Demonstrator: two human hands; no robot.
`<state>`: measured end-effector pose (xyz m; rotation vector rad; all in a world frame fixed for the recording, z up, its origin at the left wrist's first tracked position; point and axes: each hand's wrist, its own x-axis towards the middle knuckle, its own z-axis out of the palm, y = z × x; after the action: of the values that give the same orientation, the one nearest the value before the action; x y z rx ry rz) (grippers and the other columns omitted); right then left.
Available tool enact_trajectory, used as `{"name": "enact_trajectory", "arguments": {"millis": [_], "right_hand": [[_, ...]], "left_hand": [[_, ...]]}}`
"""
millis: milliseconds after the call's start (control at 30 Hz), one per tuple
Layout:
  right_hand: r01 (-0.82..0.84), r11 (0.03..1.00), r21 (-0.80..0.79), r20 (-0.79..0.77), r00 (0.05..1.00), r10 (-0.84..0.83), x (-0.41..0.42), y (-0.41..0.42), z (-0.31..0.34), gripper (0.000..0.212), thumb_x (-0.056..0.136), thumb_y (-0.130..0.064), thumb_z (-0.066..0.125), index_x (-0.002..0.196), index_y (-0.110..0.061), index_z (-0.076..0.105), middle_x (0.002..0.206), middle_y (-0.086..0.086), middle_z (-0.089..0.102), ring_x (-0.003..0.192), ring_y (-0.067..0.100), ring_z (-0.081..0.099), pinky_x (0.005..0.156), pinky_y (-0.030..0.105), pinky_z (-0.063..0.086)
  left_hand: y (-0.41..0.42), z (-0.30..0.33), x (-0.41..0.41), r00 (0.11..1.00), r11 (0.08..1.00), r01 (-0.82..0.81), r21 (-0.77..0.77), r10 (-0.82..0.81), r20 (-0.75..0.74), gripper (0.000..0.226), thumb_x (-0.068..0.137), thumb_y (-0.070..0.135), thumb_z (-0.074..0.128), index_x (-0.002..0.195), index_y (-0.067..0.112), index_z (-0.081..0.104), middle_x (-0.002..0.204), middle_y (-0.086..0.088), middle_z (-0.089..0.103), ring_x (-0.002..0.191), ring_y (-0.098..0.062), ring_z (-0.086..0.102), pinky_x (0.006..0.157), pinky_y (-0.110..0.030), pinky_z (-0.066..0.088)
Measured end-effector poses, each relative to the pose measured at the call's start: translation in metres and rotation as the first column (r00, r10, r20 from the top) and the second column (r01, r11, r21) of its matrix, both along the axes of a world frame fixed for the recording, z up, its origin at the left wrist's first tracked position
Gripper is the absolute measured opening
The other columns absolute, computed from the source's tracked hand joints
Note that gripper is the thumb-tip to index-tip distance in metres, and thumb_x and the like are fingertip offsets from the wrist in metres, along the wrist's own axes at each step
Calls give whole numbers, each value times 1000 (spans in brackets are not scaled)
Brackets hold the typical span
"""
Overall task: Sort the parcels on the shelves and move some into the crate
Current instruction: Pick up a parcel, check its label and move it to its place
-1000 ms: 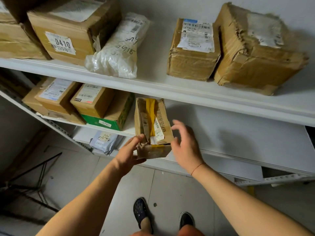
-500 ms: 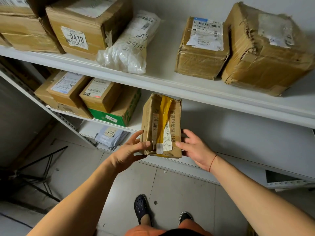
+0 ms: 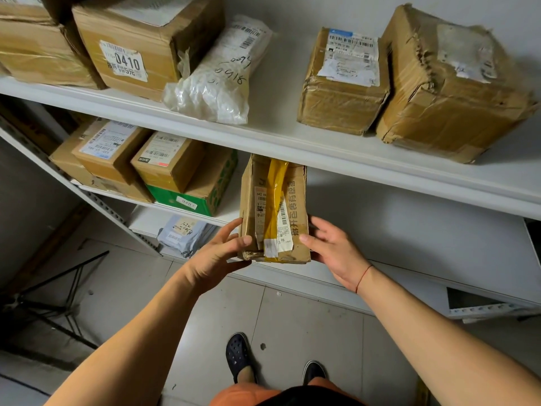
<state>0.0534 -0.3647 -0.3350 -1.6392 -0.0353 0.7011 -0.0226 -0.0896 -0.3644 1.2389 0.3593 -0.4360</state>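
Parcel point(image 3: 275, 209) on middle shelf point(image 3: 409, 230), both hands gripping

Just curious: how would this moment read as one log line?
parcel: cardboard, yellow tape, at middle shelf edge | left hand: grips it | right hand: grips it

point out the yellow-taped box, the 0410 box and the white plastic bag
yellow-taped box point(image 3: 275, 212), head view, yellow tape strip on its face
0410 box point(image 3: 126, 61), head view, its numbered label
white plastic bag point(image 3: 222, 74), head view, its middle
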Motion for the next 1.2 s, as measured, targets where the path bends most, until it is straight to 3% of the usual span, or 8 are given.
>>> {"name": "enact_trajectory", "arguments": {"millis": [100, 333, 600, 700, 767, 933, 1067, 1200], "right_hand": [[46, 999, 2, -12, 999, -46, 0, 0, -1, 51, 107, -11, 61, 156, -19, 49, 134, 2, 74, 122, 21, 72, 105, 51, 58], [76, 997, -17, 2, 997, -76, 5, 4, -3, 60, 105, -14, 66, 161, -18, 44, 137, 4, 72, 123, 23, 72, 106, 56, 57], [73, 997, -9, 4, 997, -73, 0, 26, 0, 102, 67, -68, 91, 149, -47, 34, 144, -16, 65, 139, 14, 58, 115, 42, 46], [140, 986, 92, -112, 985, -129, 3, 11, 8, 72, 82, -40, 89, 144, -37, 53, 137, -6, 72, 131, 21, 67, 96, 37, 59], [186, 954, 235, -299, 948, -111, 3, -4, 11, 55, 93, -31, 76, 145, -26, 59, 141, 5, 71, 130, 26, 67, 101, 45, 57], [356, 849, 391, -659, 752, -12, -8, -29, -11, 55, 105, -47, 54, 153, -20, 56, 156, 19, 55, 148, 45, 46, 120, 74, 28], [323, 899, 297, -565, 818, -108, -12, -38, -21, 47, 112, -46, 45, 152, -25, 58, 152, 17, 60, 141, 41, 56, 116, 69, 40], [320, 947, 3, -126, 940, -317, -15, -42, -23, 42, 114, -32, 50, 155, -40, 49, 131, 2, 74, 117, 21, 74, 95, 44, 62]], "left_hand": [[2, 1, 5, 1000, 1000, 24, 6, -24, 12, 91, 74, 45, 86, 154, 40, 43, 135, -8, 72, 128, -28, 68, 113, -50, 49], [9, -1, 13, 999, 999, 32, 33, -33, 27, 101, 65, 54, 90, 154, 41, 43, 138, -9, 70, 129, -31, 67, 107, -46, 55], [-15, 6, 30, 977, 779, -92, 620, -50, 208, 127, 56, 71, 97, 160, 44, 29, 145, 2, 51, 120, -19, 65, 100, -42, 59], [-13, 23, 29, 959, 890, -202, 408, 95, 267, 74, 80, 38, 93, 146, 26, 61, 131, -5, 66, 106, -27, 71, 83, -38, 63], [-8, 29, 29, 976, 965, -172, 197, 139, 170, 52, 86, 46, 86, 131, 23, 74, 126, -10, 74, 115, -36, 69, 95, -50, 62], [-13, 26, 20, 990, 994, 87, -71, -94, -105, 86, 76, 69, 83, 143, 19, 64, 138, -15, 70, 128, -37, 67, 108, -60, 53], [-37, 30, 12, 998, 976, 41, -214, -49, -35, 64, 93, 52, 72, 148, 21, 59, 140, -18, 68, 128, -39, 66, 104, -61, 56], [-72, 40, 9, 987, 996, -81, -43, 86, 137, 41, 104, 27, 69, 143, 35, 63, 136, -4, 72, 125, -33, 68, 98, -58, 59]]}}
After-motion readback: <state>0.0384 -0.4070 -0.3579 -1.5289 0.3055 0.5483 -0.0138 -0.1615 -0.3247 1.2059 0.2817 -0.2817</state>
